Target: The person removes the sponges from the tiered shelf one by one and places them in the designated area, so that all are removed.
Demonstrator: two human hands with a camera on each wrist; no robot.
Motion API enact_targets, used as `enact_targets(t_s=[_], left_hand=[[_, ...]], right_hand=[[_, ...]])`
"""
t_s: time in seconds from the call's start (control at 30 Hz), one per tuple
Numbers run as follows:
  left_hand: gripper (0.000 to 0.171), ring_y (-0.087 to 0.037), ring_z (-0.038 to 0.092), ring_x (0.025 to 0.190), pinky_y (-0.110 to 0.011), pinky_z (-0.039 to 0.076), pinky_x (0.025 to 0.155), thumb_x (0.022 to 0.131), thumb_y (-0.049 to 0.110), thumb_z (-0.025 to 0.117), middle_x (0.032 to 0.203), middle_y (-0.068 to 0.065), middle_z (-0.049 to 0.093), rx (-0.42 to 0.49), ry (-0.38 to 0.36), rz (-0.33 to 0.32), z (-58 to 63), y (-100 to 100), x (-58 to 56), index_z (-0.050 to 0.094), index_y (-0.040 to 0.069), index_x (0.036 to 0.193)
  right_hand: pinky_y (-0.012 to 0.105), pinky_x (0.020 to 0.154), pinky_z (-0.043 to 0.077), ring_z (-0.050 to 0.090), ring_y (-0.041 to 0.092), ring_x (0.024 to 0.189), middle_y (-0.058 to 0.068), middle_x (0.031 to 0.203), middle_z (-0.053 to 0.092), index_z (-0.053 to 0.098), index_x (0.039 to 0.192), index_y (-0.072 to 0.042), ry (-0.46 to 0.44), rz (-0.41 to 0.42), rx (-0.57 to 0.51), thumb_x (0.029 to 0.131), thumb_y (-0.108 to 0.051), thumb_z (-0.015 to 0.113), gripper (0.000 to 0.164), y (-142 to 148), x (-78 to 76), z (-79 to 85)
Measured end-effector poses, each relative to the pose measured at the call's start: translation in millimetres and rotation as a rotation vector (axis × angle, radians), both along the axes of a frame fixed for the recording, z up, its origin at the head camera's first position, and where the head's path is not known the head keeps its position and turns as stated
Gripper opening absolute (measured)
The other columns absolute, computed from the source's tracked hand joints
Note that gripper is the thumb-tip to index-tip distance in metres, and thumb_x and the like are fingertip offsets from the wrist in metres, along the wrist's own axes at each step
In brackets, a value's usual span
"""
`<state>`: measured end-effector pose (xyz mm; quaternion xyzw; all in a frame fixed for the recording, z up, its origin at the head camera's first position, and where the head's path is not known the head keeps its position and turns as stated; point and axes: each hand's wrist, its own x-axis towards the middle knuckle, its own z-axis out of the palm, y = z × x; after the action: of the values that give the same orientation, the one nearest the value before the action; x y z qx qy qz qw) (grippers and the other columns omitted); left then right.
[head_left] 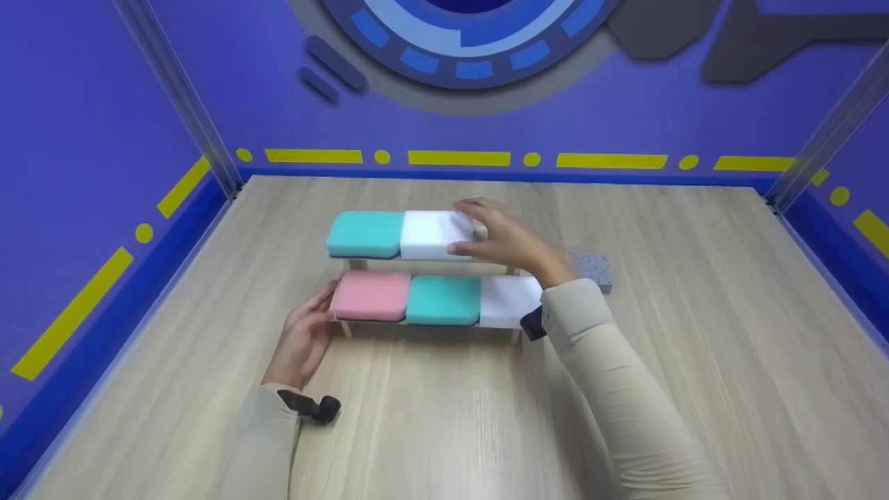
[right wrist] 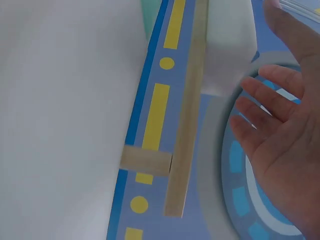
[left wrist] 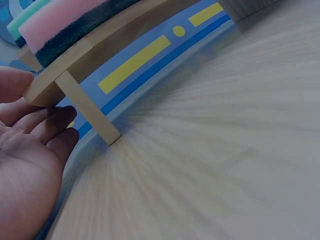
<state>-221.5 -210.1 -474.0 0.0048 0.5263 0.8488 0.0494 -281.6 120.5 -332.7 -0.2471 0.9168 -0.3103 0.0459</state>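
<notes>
A two-tier wooden shelf (left wrist: 80, 57) holds a row of sponges on each tier. In the head view, the upper tier carries a teal sponge (head_left: 364, 234) and a white sponge (head_left: 430, 235). Below them sit a pink sponge (head_left: 371, 296), a second teal sponge (head_left: 443, 300) and another white one (head_left: 505, 300), partly hidden by the right sleeve. My left hand (head_left: 305, 337) holds the lower tier's left end, thumb at its edge and fingers underneath. At the right end of the upper white sponge, my right hand (head_left: 503, 236) has its thumb and fingers spread apart.
A grey speckled block (head_left: 592, 271) lies on the wood-grain table (head_left: 694, 333) to the right of the shelf, partly behind the right wrist. Blue panels (head_left: 472, 132) with yellow markings enclose the back and both sides.
</notes>
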Motion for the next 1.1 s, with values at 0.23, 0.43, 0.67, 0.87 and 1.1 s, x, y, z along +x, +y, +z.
enact_targets(t_s=[0.23, 0.43, 0.67, 0.87, 1.1], left_hand=[[0.062, -0.023, 0.013, 0.149, -0.035, 0.014, 0.121, 0.09, -0.012, 0.037, 0.16, -0.017, 0.015, -0.009, 0.001, 0.002, 0.6, 0.2, 0.1, 0.017, -0.009, 0.149], [0.062, -0.022, 0.013, 0.149, -0.035, 0.013, 0.121, 0.09, -0.012, 0.036, 0.16, -0.017, 0.015, 0.002, 0.006, 0.003, 0.7, 0.2, 0.6, 0.017, -0.009, 0.149], [0.061, -0.023, 0.013, 0.149, -0.036, 0.012, 0.122, 0.091, -0.011, 0.037, 0.16, -0.017, 0.014, -0.006, 0.016, -0.01, -0.3, -0.1, 0.4, 0.017, -0.008, 0.149], [0.062, -0.022, 0.011, 0.149, -0.036, 0.012, 0.122, 0.091, -0.011, 0.035, 0.161, -0.016, 0.012, 0.009, -0.001, -0.023, -0.7, -0.1, 0.2, 0.016, -0.007, 0.15], [0.062, -0.022, 0.01, 0.149, -0.036, 0.011, 0.122, 0.091, -0.011, 0.036, 0.161, -0.016, 0.012, 0.003, -0.004, -0.013, 0.3, 0.0, 0.5, 0.016, -0.008, 0.149]], right_hand=[[0.047, 0.117, 0.027, 0.029, 0.027, 0.144, 0.007, 0.156, 0.033, 0.036, 0.149, -0.017, -0.004, -0.043, 0.042, 0.084, -0.048, 0.069, 0.079, -13.8, 0.9, 0.1], [0.045, 0.118, 0.025, 0.029, 0.029, 0.144, 0.01, 0.155, 0.033, 0.037, 0.149, -0.011, 0.023, -0.029, 0.058, 0.084, -0.043, 0.07, 0.079, -21.2, 1.8, -2.1], [0.044, 0.119, 0.024, 0.027, 0.03, 0.145, 0.011, 0.156, 0.031, 0.035, 0.149, -0.008, 0.024, -0.038, 0.079, 0.086, -0.039, 0.07, 0.078, -26.8, 2.4, -4.2], [0.043, 0.118, 0.027, 0.031, 0.03, 0.143, 0.013, 0.154, 0.034, 0.037, 0.148, -0.007, 0.045, -0.048, 0.085, 0.088, -0.034, 0.069, 0.073, -28.6, 2.1, -8.0], [0.041, 0.116, 0.031, 0.035, 0.03, 0.14, 0.014, 0.151, 0.038, 0.039, 0.146, -0.005, 0.072, -0.039, 0.066, 0.088, -0.033, 0.069, 0.071, -28.9, 1.7, -10.8]])
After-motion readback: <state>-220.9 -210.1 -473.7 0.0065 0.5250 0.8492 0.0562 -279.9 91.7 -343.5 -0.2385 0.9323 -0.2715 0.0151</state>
